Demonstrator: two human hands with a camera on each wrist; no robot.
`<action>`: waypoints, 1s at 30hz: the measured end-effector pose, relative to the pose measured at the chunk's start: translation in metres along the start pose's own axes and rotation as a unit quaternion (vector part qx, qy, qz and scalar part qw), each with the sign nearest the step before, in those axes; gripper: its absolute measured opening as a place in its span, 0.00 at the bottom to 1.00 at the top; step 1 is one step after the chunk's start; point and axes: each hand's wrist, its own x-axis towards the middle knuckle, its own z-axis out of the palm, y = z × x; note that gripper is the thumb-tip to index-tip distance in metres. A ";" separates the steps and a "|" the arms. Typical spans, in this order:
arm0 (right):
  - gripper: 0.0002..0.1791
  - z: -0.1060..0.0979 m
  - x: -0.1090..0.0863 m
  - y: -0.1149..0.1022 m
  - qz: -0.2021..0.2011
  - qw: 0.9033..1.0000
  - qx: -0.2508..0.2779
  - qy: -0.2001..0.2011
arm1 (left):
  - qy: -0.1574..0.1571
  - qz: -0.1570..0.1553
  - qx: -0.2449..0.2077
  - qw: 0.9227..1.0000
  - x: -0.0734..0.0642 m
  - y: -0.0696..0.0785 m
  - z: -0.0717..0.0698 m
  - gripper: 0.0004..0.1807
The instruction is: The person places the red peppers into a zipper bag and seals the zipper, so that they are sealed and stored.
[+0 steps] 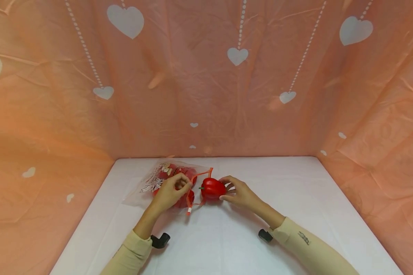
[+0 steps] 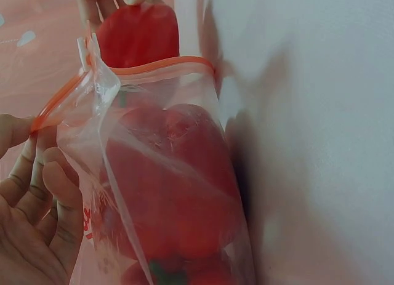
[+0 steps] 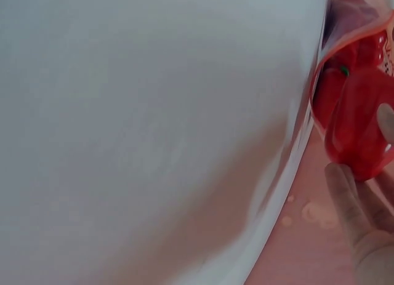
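Observation:
A clear plastic zip bag (image 1: 141, 190) with printed pictures lies on its side, several red bell peppers (image 2: 172, 180) inside it. Its orange-edged mouth stands open toward the right. My left hand (image 1: 170, 193) pinches the orange edge (image 2: 56, 105) of that mouth between thumb and finger. In my right hand (image 1: 241, 194) is another red bell pepper (image 1: 213, 188), held by thumb and fingertips at its blunt end. Its green stem (image 1: 201, 188) points left into the bag's opening. In the right wrist view the held pepper (image 3: 360, 122) overlaps the mouth, with bagged peppers behind it.
A white table (image 1: 223, 244) lies beneath everything. Orange curtains (image 1: 206, 107) with white hearts surround its back and sides. The black wrist device (image 1: 160, 240) is under the left forearm, another black device (image 1: 265, 235) beside the right sleeve. A white slider (image 1: 189, 210) hangs on the bag's edge.

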 end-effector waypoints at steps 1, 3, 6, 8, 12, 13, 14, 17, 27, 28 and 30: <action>0.30 0.002 0.001 -0.001 0.005 1.000 0.001 0.001 | 0.000 0.000 -0.001 1.000 0.000 0.000 0.000 0.04; 0.29 0.005 0.002 -0.003 0.017 1.000 0.000 0.003 | 0.001 0.000 -0.002 1.000 0.000 0.001 0.001 0.04; 0.29 0.010 0.004 -0.006 0.027 1.000 -0.007 0.002 | 0.001 0.002 -0.005 1.000 0.000 0.001 0.001 0.05; 0.28 0.013 0.005 -0.008 0.030 0.999 -0.015 0.001 | 0.000 0.004 -0.007 1.000 0.000 0.002 0.001 0.05; 0.28 0.018 0.007 -0.012 0.038 0.999 -0.022 -0.001 | -0.001 0.007 -0.006 1.000 0.000 0.002 0.001 0.05; 0.28 0.019 0.008 -0.013 0.041 0.999 -0.023 -0.002 | -0.001 0.007 -0.006 1.000 0.000 0.002 0.001 0.04; 0.28 0.020 0.008 -0.014 0.044 0.999 -0.023 -0.003 | -0.001 0.007 -0.005 1.000 0.000 0.002 0.001 0.04; 0.29 0.023 0.009 -0.016 0.057 0.998 -0.030 -0.004 | -0.001 0.006 -0.002 1.000 0.001 0.002 0.002 0.04; 0.29 0.022 0.010 -0.016 0.054 0.998 -0.014 -0.033 | -0.004 -0.005 0.006 1.000 0.001 0.001 0.003 0.05; 0.29 0.021 0.010 -0.016 0.048 0.998 -0.009 -0.037 | -0.003 -0.006 0.007 1.000 0.001 0.001 0.003 0.05; 0.30 0.021 0.010 -0.015 0.040 0.998 -0.001 -0.043 | -0.003 -0.006 0.007 1.000 0.001 0.001 0.003 0.04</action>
